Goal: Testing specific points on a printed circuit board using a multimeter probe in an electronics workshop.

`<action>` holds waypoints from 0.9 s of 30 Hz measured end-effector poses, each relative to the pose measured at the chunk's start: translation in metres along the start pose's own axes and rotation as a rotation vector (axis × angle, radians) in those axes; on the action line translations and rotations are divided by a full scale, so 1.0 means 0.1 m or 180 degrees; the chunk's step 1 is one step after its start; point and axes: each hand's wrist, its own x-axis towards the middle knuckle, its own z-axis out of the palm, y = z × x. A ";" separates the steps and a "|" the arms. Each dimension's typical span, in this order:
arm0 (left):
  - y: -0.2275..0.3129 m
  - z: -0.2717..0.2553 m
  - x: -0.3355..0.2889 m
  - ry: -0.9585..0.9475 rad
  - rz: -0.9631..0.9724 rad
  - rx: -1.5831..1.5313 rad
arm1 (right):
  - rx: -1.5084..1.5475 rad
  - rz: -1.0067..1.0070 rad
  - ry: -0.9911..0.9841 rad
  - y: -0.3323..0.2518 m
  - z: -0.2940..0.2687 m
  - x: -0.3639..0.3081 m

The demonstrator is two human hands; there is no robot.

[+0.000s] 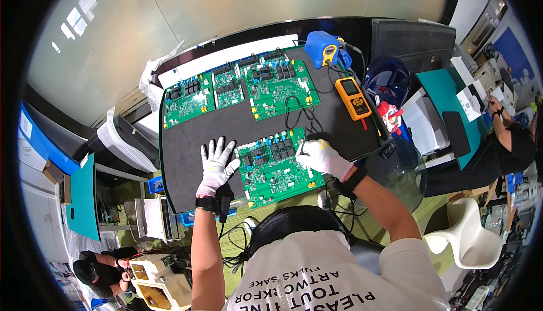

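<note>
A green circuit board [274, 178] lies on the dark mat in front of me, set with black and blue components along its far side. My left hand [218, 164], in a white glove, rests flat on the mat at the board's left edge, fingers spread. Gloved too, my right hand [321, 156] is over the board's right edge with its fingers pinched. It grips a thin pen-like tool [304, 136], mostly hidden by the fingers. A thin black cable [288, 116] loops on the mat just beyond that hand.
More green boards, left [189, 100], middle [228, 88] and right [281, 88], line the far side. A blue bench unit [322, 49] and a yellow handheld meter [353, 99] stand at right. A white chair [466, 234] is at lower right. Other people work at both sides.
</note>
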 end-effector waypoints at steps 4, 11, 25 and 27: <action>-0.01 0.00 0.00 0.0019 0.0003 0.0024 | -0.0071 -0.0028 0.0043 0.00 0.01 0.00; 0.00 0.01 0.00 -0.0041 -0.0025 0.0028 | 0.0322 -0.0028 0.0006 0.05 -0.06 0.01; 0.00 0.00 0.00 -0.0019 -0.0020 0.0000 | 0.0424 0.0103 -0.0209 -0.03 -0.07 -0.05; 0.00 0.00 0.00 -0.0027 -0.0021 0.0007 | 0.0452 0.0061 -0.0172 -0.04 -0.07 -0.06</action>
